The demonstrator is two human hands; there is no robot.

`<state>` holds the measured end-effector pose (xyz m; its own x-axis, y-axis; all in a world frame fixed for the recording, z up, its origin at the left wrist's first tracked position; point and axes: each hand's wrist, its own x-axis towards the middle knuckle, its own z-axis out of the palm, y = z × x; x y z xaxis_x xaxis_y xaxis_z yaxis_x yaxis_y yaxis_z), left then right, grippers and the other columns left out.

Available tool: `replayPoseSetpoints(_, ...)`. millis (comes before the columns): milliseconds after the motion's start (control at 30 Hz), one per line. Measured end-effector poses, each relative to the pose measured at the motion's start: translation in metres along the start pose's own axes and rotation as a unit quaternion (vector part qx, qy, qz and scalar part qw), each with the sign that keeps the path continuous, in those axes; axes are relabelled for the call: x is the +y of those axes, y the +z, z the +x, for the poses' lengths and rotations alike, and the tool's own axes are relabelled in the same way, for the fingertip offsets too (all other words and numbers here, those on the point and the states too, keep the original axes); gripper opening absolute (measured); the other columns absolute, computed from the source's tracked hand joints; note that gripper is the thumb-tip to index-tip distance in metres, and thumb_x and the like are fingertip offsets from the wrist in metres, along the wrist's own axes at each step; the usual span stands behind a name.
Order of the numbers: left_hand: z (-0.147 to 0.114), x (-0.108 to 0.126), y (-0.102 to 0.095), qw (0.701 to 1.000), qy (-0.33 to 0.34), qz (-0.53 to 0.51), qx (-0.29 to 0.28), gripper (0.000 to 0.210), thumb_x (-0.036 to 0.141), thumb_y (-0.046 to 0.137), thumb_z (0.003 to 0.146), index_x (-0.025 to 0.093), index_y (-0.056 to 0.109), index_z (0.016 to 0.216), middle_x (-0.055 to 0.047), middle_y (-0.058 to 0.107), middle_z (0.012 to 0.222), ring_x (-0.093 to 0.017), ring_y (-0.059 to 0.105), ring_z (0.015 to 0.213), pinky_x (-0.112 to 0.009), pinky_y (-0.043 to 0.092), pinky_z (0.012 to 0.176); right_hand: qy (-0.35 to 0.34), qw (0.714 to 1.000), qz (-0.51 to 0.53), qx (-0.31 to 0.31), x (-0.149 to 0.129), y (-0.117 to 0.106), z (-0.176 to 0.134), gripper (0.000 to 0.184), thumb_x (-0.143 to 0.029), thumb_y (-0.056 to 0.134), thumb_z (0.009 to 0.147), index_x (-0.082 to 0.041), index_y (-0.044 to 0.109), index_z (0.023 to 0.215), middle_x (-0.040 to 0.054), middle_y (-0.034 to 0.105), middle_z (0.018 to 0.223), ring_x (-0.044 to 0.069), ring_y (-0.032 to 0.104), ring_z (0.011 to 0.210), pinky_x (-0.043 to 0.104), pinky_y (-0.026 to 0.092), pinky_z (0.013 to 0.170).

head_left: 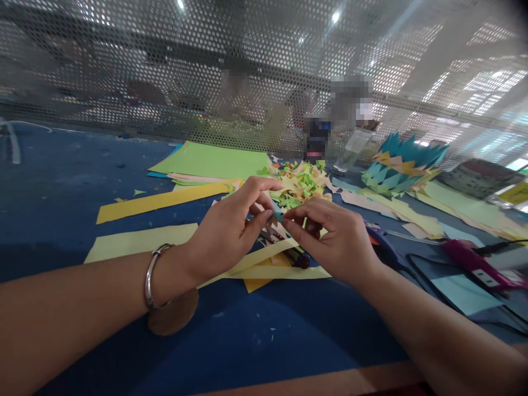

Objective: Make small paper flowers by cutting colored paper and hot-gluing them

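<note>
Between the fingertips of both my hands is a small piece of blue paper (278, 216). My left hand (235, 223) pinches its left side with thumb and finger. From the other side, my right hand (330, 231) grips it, thumb against forefinger. Below the hands lie yellow paper strips (264, 258) and a tool with a dark red handle (300, 258), partly covered by a strip. Just behind my fingers rises a heap of green and yellow paper scraps (305, 181).
Green paper sheets (218, 159) lie at the back, with a yellow strip (165, 202) in front. To the right stand a blue paper crown (406, 159), a clear glass (350, 151), a purple power strip (478, 264) and cables. A perforated metal screen (185, 82) borders the blue table.
</note>
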<state>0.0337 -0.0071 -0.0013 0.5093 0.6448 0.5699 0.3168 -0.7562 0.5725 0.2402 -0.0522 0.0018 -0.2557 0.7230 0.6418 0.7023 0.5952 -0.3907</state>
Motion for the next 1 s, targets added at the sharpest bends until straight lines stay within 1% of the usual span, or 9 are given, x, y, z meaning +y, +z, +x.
replayPoseSetpoints(200,0.002,-0.005,0.002,0.999,0.018,-0.042,0.014,0.040,0.021,0.061,0.094,0.023,0.048,0.132,-0.001,0.064,0.098,-0.011,0.067,0.081,-0.023,0.054,0.070,-0.004,1.000,0.002,0.002,0.002,-0.001,-0.001,0.004,-0.017,0.066,0.090,-0.017,0.070,0.088,0.0002,0.063,0.078,0.009,0.054,0.062,0.023,0.044,0.058)
replayPoseSetpoints(467,0.001,-0.005,0.003,0.994,-0.008,-0.106,0.019,0.043,0.022,0.069,0.088,0.023,0.047,0.126,0.001,0.065,0.090,-0.011,0.067,0.075,-0.024,0.055,0.070,0.001,1.000,-0.005,0.013,0.003,-0.003,0.001,0.009,-0.019,0.064,0.092,-0.018,0.068,0.083,-0.0004,0.060,0.072,0.011,0.053,0.066,0.026,0.041,0.061)
replayPoseSetpoints(600,0.003,-0.005,0.004,0.988,-0.049,-0.142,0.023,0.045,0.023,0.072,0.085,0.022,0.048,0.123,0.002,0.065,0.085,-0.012,0.066,0.074,-0.025,0.054,0.068,0.031,0.999,-0.014,0.008,0.007,-0.005,0.001,0.010,-0.023,0.065,0.092,-0.018,0.070,0.084,-0.0004,0.062,0.073,0.011,0.052,0.064,0.025,0.040,0.059)
replayPoseSetpoints(667,0.005,-0.008,0.003,0.985,-0.080,-0.149,0.026,0.044,0.025,0.073,0.084,0.021,0.048,0.121,0.001,0.065,0.082,-0.013,0.066,0.073,-0.025,0.053,0.065,0.059,0.998,-0.035,-0.009,0.012,-0.009,0.003,0.012,-0.026,0.065,0.091,-0.018,0.071,0.085,-0.0003,0.064,0.075,0.010,0.051,0.061,0.025,0.040,0.059)
replayPoseSetpoints(767,0.005,-0.014,0.003,0.982,-0.114,-0.149,0.035,0.043,0.029,0.072,0.085,0.022,0.048,0.119,0.000,0.065,0.085,-0.014,0.066,0.071,-0.026,0.052,0.063,0.112,0.988,-0.079,-0.069,0.020,-0.023,0.006,0.018,-0.034,0.064,0.090,-0.020,0.072,0.082,-0.0002,0.065,0.073,0.011,0.050,0.057,0.026,0.038,0.056)
replayPoseSetpoints(800,0.005,-0.015,0.003,0.981,-0.120,-0.149,0.039,0.042,0.030,0.071,0.086,0.022,0.048,0.120,0.000,0.064,0.088,-0.013,0.066,0.069,-0.026,0.052,0.062,0.129,0.982,-0.099,-0.095,0.023,-0.030,0.006,0.020,-0.036,0.065,0.089,-0.020,0.072,0.080,-0.0002,0.065,0.071,0.011,0.050,0.056,0.027,0.037,0.055)
replayPoseSetpoints(867,0.005,-0.016,0.004,0.979,-0.126,-0.154,0.042,0.040,0.031,0.068,0.087,0.023,0.046,0.120,0.000,0.062,0.092,-0.013,0.068,0.067,-0.025,0.053,0.059,0.168,0.969,-0.131,-0.125,0.029,-0.047,0.001,0.023,-0.041,0.064,0.088,-0.021,0.073,0.081,0.0006,0.067,0.070,0.013,0.053,0.056,0.027,0.038,0.056)
replayPoseSetpoints(967,0.005,-0.015,0.005,0.977,-0.124,-0.166,0.041,0.038,0.028,0.065,0.089,0.024,0.044,0.120,0.000,0.058,0.093,-0.012,0.069,0.064,-0.024,0.054,0.057,0.253,0.938,-0.207,-0.114,0.042,-0.077,-0.020,0.035,-0.055,0.061,0.087,-0.023,0.076,0.087,0.0021,0.066,0.062,0.017,0.056,0.054,0.031,0.038,0.055)
replayPoseSetpoints(1000,0.005,-0.015,0.005,0.978,-0.122,-0.166,0.042,0.038,0.026,0.065,0.088,0.024,0.044,0.120,0.001,0.058,0.093,-0.011,0.069,0.064,-0.024,0.055,0.058,0.280,0.924,-0.236,-0.107,0.048,-0.086,-0.031,0.037,-0.056,0.060,0.087,-0.023,0.076,0.090,0.0037,0.068,0.065,0.020,0.059,0.058,0.032,0.040,0.058)
